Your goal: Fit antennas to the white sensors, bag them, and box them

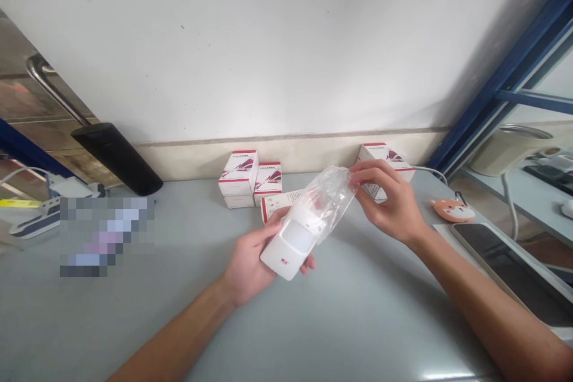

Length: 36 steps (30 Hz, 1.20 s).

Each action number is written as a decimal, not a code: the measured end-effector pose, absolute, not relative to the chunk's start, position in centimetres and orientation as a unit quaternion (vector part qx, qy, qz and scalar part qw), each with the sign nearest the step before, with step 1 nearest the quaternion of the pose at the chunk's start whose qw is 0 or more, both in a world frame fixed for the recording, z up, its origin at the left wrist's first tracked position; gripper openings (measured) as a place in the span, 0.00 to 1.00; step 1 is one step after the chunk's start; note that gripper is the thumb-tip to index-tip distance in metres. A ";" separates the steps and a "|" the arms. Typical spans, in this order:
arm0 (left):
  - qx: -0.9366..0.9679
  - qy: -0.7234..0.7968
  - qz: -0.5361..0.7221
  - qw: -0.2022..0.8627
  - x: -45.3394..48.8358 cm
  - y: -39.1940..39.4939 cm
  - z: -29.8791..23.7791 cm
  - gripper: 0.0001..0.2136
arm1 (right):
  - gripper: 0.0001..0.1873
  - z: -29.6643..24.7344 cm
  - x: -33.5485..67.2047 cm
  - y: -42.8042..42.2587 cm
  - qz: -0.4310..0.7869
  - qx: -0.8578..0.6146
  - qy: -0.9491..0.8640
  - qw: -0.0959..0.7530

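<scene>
A white motion sensor [290, 245] with a pale window and small red lettering lies tilted in my left hand [253, 259]. The thumb and fingers of that hand are wrapped round its sides. A clear plastic bag [333, 194] covers the sensor's upper end, while the lower part is bare. My right hand [389, 200] pinches the bag's far corner between thumb and fingers. Just behind the sensor, a white carton with a red edge [270, 203] lies on the table, partly hidden by the bag and my left hand.
White and red boxes [239, 167] stand against the wall at centre, and another box [389, 155] is behind my right hand. To the right are an orange animal-faced case [453, 210] and a dark-screened device [505, 262]. A black cylinder [119, 158] and a power strip [58, 212] are left.
</scene>
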<state>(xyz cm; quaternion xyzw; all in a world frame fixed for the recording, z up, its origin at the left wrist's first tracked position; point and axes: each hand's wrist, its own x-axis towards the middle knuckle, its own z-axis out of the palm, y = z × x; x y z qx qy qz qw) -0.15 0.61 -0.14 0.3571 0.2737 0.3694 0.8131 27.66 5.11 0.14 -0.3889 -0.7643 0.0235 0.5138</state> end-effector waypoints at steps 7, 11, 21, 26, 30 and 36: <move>0.347 0.263 0.392 0.811 -0.4 0.6 -0.3 0.14 | 0.18 -0.7 24.7 3.8 0.350 -0.438 -0.557 0.612; 0.351 0.257 0.412 0.800 -0.4 0.7 -0.4 0.13 | 0.23 0.0 23.1 2.2 0.583 -0.439 -0.544 0.414; 0.438 0.359 0.396 0.723 -0.2 0.6 -2.2 0.18 | 0.21 -0.9 23.6 2.5 0.536 -0.359 -0.683 0.343; 0.521 0.340 0.396 0.675 -0.4 0.8 -2.6 0.18 | 0.21 0.2 24.9 3.0 0.456 -0.376 -0.741 0.318; 0.565 0.308 0.394 0.656 -0.3 0.2 -2.1 0.30 | 0.21 0.6 25.2 3.1 0.404 -0.385 -0.769 0.312; 0.629 0.377 0.374 0.567 0.2 0.5 -3.1 0.17 | 0.16 -0.2 25.5 3.3 0.385 -0.377 -0.812 0.226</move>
